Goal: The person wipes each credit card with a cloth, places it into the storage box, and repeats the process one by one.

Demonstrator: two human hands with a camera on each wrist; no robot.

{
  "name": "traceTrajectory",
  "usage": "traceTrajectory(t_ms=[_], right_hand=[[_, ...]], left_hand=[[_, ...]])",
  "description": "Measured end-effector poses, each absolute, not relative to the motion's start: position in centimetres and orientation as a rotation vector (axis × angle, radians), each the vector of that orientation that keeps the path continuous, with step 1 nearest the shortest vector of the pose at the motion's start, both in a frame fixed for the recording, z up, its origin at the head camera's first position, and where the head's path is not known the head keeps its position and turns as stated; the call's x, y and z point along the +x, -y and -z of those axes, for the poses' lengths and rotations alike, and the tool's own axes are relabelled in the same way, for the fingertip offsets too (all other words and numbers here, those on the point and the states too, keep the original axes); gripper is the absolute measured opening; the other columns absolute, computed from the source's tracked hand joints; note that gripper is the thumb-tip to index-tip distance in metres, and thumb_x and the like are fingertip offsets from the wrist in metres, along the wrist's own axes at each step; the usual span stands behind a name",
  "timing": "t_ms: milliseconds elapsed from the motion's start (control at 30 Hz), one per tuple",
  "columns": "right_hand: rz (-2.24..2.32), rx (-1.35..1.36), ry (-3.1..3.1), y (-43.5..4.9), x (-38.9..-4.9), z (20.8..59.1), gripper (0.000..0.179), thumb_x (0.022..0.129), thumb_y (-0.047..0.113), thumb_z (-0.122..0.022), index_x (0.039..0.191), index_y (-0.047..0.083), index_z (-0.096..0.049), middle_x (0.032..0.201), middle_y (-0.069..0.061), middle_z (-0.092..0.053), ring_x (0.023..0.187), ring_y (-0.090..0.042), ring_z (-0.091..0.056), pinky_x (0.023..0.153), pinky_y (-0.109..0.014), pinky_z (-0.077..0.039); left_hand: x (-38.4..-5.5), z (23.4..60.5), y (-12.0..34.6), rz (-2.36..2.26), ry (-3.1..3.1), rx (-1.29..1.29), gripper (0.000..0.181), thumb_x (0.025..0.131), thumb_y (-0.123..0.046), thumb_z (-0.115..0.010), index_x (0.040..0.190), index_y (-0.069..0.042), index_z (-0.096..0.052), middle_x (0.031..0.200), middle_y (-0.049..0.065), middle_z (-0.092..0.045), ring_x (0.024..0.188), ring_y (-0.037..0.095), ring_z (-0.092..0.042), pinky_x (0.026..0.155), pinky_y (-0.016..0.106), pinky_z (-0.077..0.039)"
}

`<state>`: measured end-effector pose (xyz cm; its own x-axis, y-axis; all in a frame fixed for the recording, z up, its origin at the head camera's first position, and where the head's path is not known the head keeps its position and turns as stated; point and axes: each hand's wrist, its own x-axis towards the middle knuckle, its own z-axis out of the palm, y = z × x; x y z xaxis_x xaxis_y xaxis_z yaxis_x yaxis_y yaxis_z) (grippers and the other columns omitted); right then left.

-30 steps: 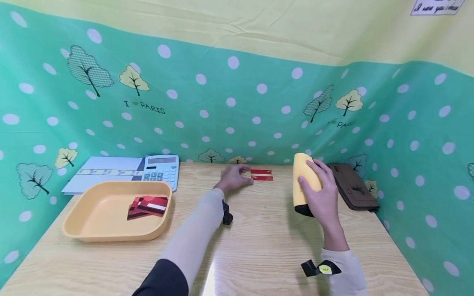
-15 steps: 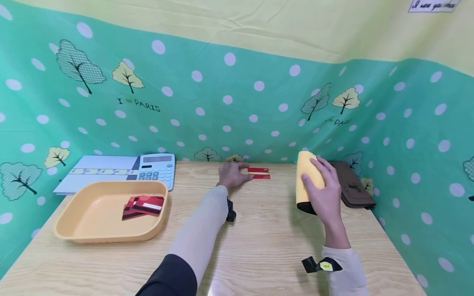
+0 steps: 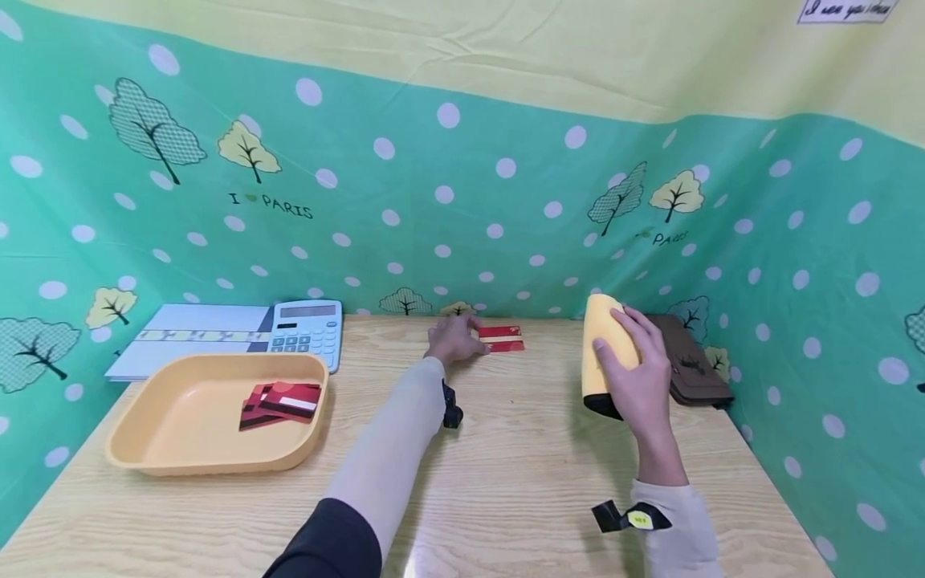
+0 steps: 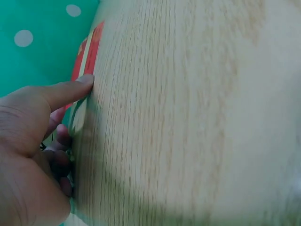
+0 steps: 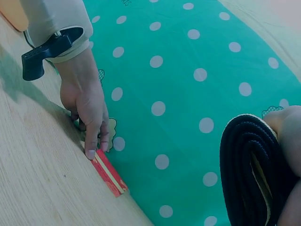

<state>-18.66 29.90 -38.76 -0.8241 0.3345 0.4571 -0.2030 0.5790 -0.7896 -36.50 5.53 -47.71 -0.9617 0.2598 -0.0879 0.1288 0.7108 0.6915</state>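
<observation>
In the head view my left hand (image 3: 455, 337) is at the back of the table, thumb and finger pinching the left end of a flat red card (image 3: 503, 339) with a pale stripe along it. The left wrist view shows the thumb on the near edge of the card (image 4: 95, 47); the other fingers are partly hidden. My right hand (image 3: 643, 369) grips a folded cloth (image 3: 604, 345), yellow outside with a black lower end, held upright above the table. Seen from the right wrist, the end of the cloth (image 5: 237, 165) has several dark layers.
A peach tray (image 3: 209, 466) with several red cards (image 3: 289, 401) stands at left. Behind it are a blue calculator (image 3: 311, 327) and a pale blue folder (image 3: 209, 318). A brown case (image 3: 690, 365) lies at back right. A green dotted curtain (image 3: 405, 241) hangs behind the table.
The red card has slid slightly left with my left hand. My right hand and the cloth have shifted a little to the right. Early on, the head view swung slightly.
</observation>
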Motion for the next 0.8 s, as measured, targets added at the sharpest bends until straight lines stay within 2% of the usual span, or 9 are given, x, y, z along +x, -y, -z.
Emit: traceTrajectory(t_ms=[100,167,267,333,400,500,567,667,800], right_hand=[[-1.214,-0.103,2.234,-29.8,-18.7,38.7,0.052,0.096,0.019,-0.074,0.145,0.027,-0.06,0.158,0.003,-0.047,0.134,-0.023,-0.049,0.091,-0.018,-0.04],[-1.213,-0.104,2.233,-29.8,-18.7,38.7,0.052,0.095,0.019,-0.074,0.145,0.027,-0.061,0.158,0.003,-0.047,0.136,-0.024,-0.048,0.092,-0.018,-0.04],[-1.218,-0.101,2.235,-29.7,-18.7,38.7,0.052,0.095,0.018,-0.074,0.145,0.026,-0.061,0.158,0.003,-0.047,0.135,-0.024,-0.049,0.091,-0.017,-0.04],[-1.226,-0.092,2.238,-29.5,-18.7,38.8,0.053,0.095,0.017,-0.074,0.145,0.025,-0.061,0.158,0.002,-0.047,0.134,-0.024,-0.049,0.09,-0.017,-0.041],[-1.236,-0.08,2.238,-29.3,-18.8,38.8,0.052,0.095,0.017,-0.074,0.145,0.025,-0.061,0.157,0.003,-0.047,0.135,-0.022,-0.049,0.09,-0.017,-0.041],[-1.239,-0.065,2.245,-29.0,-18.9,38.8,0.053,0.094,0.016,-0.075,0.144,0.025,-0.062,0.158,0.002,-0.047,0.137,-0.024,-0.048,0.09,-0.018,-0.04],[-1.238,-0.052,2.248,-28.7,-19.0,38.8,0.052,0.094,0.016,-0.075,0.144,0.024,-0.062,0.157,0.001,-0.047,0.139,-0.024,-0.047,0.091,-0.018,-0.04],[-1.233,-0.027,2.253,-28.1,-19.0,38.9,0.052,0.093,0.015,-0.076,0.143,0.023,-0.063,0.157,-0.001,-0.047,0.137,-0.027,-0.047,0.09,-0.019,-0.041],[-1.242,0.027,2.248,-27.2,-18.8,38.7,0.05,0.093,0.014,-0.076,0.142,0.022,-0.064,0.156,0.0,-0.048,0.135,-0.025,-0.049,0.089,-0.017,-0.042]], left_hand=[[-36.3,47.7,-5.2,-1.176,-2.706,0.337,0.045,0.088,-0.026,-0.083,0.126,-0.018,-0.061,0.114,0.004,-0.067,0.111,0.029,-0.058,0.111,0.051,-0.036],[-36.0,47.8,-5.0,-1.251,-2.67,0.368,0.043,0.089,-0.019,-0.082,0.125,-0.017,-0.058,0.109,0.003,-0.067,0.103,0.025,-0.061,0.107,0.046,-0.043],[-35.6,47.7,-4.5,-1.316,-2.631,0.451,0.041,0.09,-0.008,-0.078,0.125,-0.015,-0.056,0.096,0.003,-0.065,0.086,0.021,-0.06,0.088,0.037,-0.051],[-35.2,47.6,-4.1,-1.355,-2.601,0.507,0.041,0.091,-0.003,-0.075,0.125,-0.013,-0.054,0.087,0.002,-0.061,0.077,0.017,-0.056,0.075,0.031,-0.051],[-34.8,47.3,-3.6,-1.42,-2.563,0.544,0.042,0.09,0.002,-0.073,0.124,-0.012,-0.053,0.082,0.003,-0.058,0.071,0.016,-0.054,0.067,0.027,-0.048],[-33.9,46.6,-2.7,-1.556,-2.511,0.534,0.044,0.088,0.005,-0.074,0.123,-0.014,-0.054,0.084,0.001,-0.061,0.074,0.014,-0.06,0.064,0.023,-0.051],[-33.0,45.8,-2.0,-1.654,-2.474,0.501,0.045,0.088,0.004,-0.075,0.123,-0.016,-0.054,0.088,0.003,-0.067,0.079,0.018,-0.067,0.066,0.025,-0.056],[-31.2,44.6,-0.8,-1.743,-2.46,0.487,0.045,0.088,0.002,-0.074,0.123,-0.018,-0.055,0.093,0.007,-0.074,0.088,0.024,-0.075,0.071,0.029,-0.062],[-28.7,43.2,1.0,-1.839,-2.429,0.5,0.044,0.09,0.001,-0.073,0.127,-0.017,-0.056,0.095,0.009,-0.078,0.091,0.025,-0.077,0.077,0.032,-0.066]])
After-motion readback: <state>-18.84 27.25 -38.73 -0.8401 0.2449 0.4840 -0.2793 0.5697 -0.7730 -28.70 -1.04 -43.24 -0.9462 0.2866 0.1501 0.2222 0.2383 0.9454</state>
